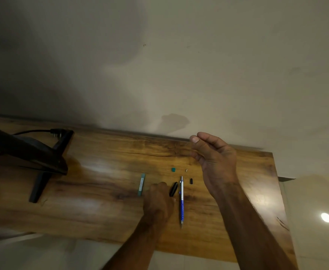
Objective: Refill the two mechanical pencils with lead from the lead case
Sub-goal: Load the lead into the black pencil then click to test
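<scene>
Flat blue pencil: axis near-far, tip toward person. Left hand grips black pencil; right hand curled, contents unclear.

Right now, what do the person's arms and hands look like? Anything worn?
Nothing worn. The left hand and right hand have no gloves or rings showing; no watch or band at either wrist. The left forearm and right forearm are uncovered to the frame edge, no sleeve in view.
</scene>
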